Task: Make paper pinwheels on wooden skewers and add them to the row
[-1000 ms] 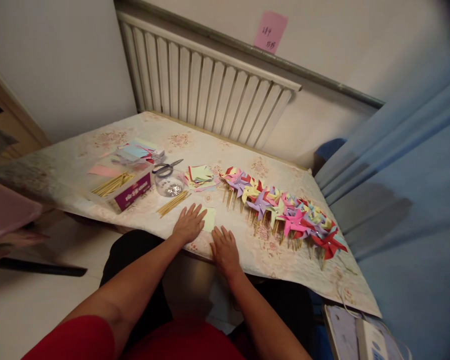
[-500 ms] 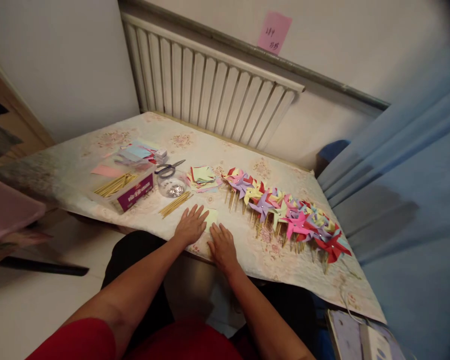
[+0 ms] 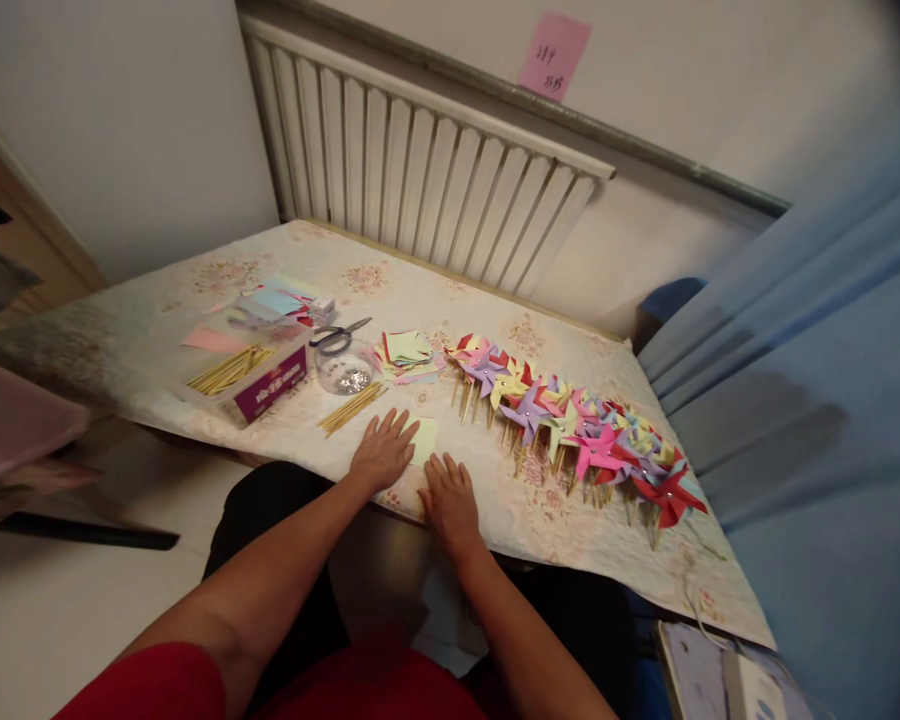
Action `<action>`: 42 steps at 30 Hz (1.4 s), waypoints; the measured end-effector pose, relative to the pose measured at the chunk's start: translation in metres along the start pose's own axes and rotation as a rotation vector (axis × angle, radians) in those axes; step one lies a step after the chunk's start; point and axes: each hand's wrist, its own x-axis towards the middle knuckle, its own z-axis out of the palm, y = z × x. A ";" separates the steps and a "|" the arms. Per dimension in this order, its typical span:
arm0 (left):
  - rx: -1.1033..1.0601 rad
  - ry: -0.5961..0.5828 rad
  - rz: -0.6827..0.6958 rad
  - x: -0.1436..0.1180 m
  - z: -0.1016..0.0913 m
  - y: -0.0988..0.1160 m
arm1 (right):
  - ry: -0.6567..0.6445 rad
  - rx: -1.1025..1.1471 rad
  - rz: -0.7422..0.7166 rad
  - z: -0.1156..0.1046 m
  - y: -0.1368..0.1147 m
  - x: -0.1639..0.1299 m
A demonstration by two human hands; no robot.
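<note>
"What stands behind the table's (image 3: 142, 310) far edge?"
"A pale ribbed radiator (image 3: 420, 170), under a pipe (image 3: 690, 168) along the wall (image 3: 667, 80)."
"And by the right edge?"
"A blue curtain (image 3: 832, 400) hangs; pale floor (image 3: 82, 600) shows below the near edge."

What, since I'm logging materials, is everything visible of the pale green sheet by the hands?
The pale green sheet looks like thin paper with straight edges. It appears to lie flat on the flowered tablecloth, close to the person. The left hand covers its left part, hiding the full outline; the right hand is at its lower edge, contact unclear.
</note>
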 end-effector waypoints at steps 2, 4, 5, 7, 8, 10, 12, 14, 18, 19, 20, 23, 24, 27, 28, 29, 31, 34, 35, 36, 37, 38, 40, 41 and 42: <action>0.001 0.002 0.000 0.000 -0.001 0.000 | 0.011 0.004 0.005 -0.001 0.000 -0.005; 0.004 0.005 0.001 0.000 -0.001 0.001 | 0.020 0.014 0.015 -0.001 0.001 -0.011; 0.004 0.007 0.002 0.000 -0.001 0.001 | 0.024 0.022 0.021 -0.001 0.001 -0.014; 0.003 0.012 0.004 0.000 -0.001 0.001 | 0.036 0.044 0.030 0.000 0.001 -0.022; 0.001 0.016 0.005 0.000 -0.001 0.001 | 0.045 0.059 0.034 0.000 0.002 -0.026; -0.002 0.028 0.006 0.000 0.001 0.000 | 0.067 0.107 0.033 0.001 0.003 -0.034; -0.004 0.036 0.008 0.000 0.003 0.000 | 0.107 0.185 0.041 0.001 0.005 -0.038; -0.003 0.034 0.006 0.000 0.004 -0.001 | 0.183 0.297 0.086 -0.001 0.006 -0.035; 0.012 0.026 0.004 -0.001 0.003 -0.001 | 0.309 0.587 0.235 -0.012 0.001 -0.004; 0.018 0.028 0.005 -0.001 0.003 0.000 | 0.316 0.678 0.275 -0.015 -0.001 0.007; 0.022 0.029 0.006 -0.001 0.002 0.000 | 0.321 0.781 0.327 -0.017 -0.003 0.020; 0.028 0.026 0.008 -0.002 -0.001 0.002 | 0.319 1.221 0.528 -0.016 -0.008 0.058; 0.026 0.023 0.006 -0.002 -0.002 0.002 | 0.332 1.369 0.581 -0.014 -0.009 0.069; 0.019 0.016 0.001 -0.003 -0.003 0.003 | 0.375 1.628 0.628 0.001 -0.009 0.093; 0.016 0.014 0.001 -0.003 -0.004 0.004 | 0.384 1.665 0.618 0.006 -0.008 0.098; 0.013 0.012 0.002 -0.003 -0.004 0.004 | 0.391 1.683 0.611 0.012 -0.007 0.101; 0.004 0.006 0.001 -0.003 -0.005 0.004 | 0.395 1.670 0.610 0.024 -0.005 0.104; -0.012 -0.006 -0.008 -0.003 -0.005 0.004 | 0.395 1.571 0.621 0.038 -0.003 0.102; -0.015 -0.010 -0.010 -0.002 -0.004 0.003 | 0.386 1.525 0.618 0.041 -0.003 0.101; -0.016 -0.013 -0.010 -0.002 -0.004 0.003 | 0.371 1.474 0.607 0.044 -0.003 0.100; -0.016 -0.015 -0.008 -0.002 -0.004 0.003 | 0.355 1.415 0.586 0.046 -0.003 0.099; -0.015 -0.016 -0.003 -0.002 -0.004 0.002 | 0.342 1.347 0.558 0.048 -0.003 0.099; -0.012 -0.019 0.011 -0.002 -0.004 0.000 | 0.322 1.182 0.487 0.049 -0.004 0.098; -0.011 -0.024 0.020 -0.002 -0.004 -0.002 | 0.314 1.087 0.452 0.050 -0.004 0.098; -0.011 -0.031 0.027 -0.002 -0.004 -0.004 | 0.308 1.000 0.423 0.050 -0.004 0.098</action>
